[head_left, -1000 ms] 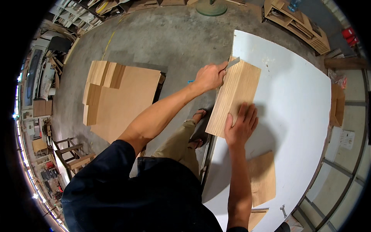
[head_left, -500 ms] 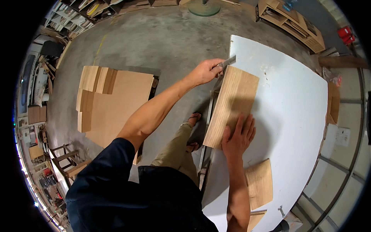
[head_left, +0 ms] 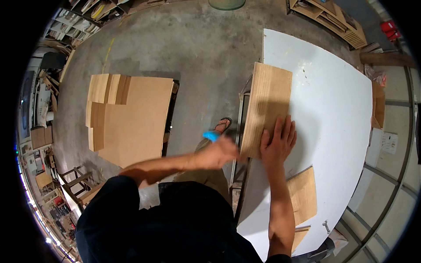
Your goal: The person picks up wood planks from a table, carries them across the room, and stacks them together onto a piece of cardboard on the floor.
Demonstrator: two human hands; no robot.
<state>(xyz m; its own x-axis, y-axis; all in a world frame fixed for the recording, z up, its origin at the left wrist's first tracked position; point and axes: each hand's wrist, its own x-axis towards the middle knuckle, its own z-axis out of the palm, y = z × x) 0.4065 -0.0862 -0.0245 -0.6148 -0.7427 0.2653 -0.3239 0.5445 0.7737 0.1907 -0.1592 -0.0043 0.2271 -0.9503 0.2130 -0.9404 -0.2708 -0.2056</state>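
Observation:
A long wooden board (head_left: 268,101) lies along the left edge of the white tabletop (head_left: 329,118). My right hand (head_left: 279,143) rests on its near right side, fingers spread, partly on the board and partly on the white surface. My left hand (head_left: 219,152), a little blurred, is closed beside the board's near left corner. From its fist sticks the blue handle (head_left: 211,136) of a hand tool. The tool's other end is hidden or smeared by motion, so its exact kind cannot be made out.
Shorter wood pieces (head_left: 301,193) and a small metal fitting (head_left: 326,226) lie on the near part of the tabletop. Left, a brown panel (head_left: 136,118) on a low pallet bears several stacked wood blocks (head_left: 101,87). Wooden shelving (head_left: 326,19) stands at the far right.
My left hand has come from the board's far end back to its near left corner, with the tool still in it. The right hand stays on the board.

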